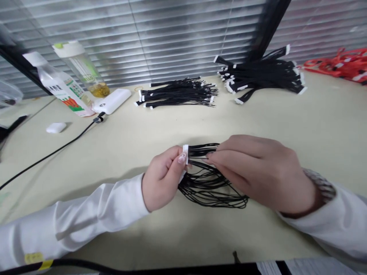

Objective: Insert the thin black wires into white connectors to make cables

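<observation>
My left hand (164, 178) pinches a white connector (185, 153) between thumb and fingers. From it a row of thin black wires runs right and loops back below, forming a wire harness (213, 191). Part of a second white piece shows under my left thumb. My right hand (258, 170) is closed, its thumb and forefinger pinching a wire just right of the connector. Its other fingers hide the far bend of the upper wires. Both hands are above the middle of the table.
Behind lie a pile of black wires (179, 93) with white connectors and a larger bundle of black cables (259, 74). Red cables (341, 65) are at far right. At left stand a labelled bottle (61, 88), a tea bottle (86, 70), a white power bank (113, 101) and a small white case (56, 127).
</observation>
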Motion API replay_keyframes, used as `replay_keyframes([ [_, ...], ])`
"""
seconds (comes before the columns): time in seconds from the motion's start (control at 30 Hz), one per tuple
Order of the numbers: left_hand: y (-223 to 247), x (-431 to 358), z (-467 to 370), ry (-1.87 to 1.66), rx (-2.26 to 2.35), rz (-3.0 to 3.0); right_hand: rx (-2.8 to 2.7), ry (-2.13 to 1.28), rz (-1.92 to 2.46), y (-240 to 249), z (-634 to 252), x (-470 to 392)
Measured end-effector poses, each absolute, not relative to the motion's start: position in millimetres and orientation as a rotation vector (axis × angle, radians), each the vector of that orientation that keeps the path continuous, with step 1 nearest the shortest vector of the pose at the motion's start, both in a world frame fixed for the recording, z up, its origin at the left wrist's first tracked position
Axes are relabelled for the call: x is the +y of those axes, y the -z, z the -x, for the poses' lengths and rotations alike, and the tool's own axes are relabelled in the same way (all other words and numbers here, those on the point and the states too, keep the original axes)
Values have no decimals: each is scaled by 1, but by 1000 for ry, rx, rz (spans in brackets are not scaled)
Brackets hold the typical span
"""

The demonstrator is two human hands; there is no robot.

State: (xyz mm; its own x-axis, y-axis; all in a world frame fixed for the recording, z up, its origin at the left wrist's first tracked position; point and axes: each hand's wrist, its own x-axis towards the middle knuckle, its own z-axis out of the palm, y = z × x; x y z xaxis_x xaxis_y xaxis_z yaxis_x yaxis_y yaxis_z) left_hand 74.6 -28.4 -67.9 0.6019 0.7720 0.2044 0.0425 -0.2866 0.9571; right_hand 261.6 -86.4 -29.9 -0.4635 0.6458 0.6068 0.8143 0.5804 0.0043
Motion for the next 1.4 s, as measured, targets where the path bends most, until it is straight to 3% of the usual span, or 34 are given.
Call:
replay_keyframes([
  [0.47, 66, -27, -76, -783, 664, -1708, -2323, 356, 1127, 37, -266, -81],
  [1.4, 61, -29, -79, -778, 664, -1806, -2450, 822, 677, 37, -276, -62],
])
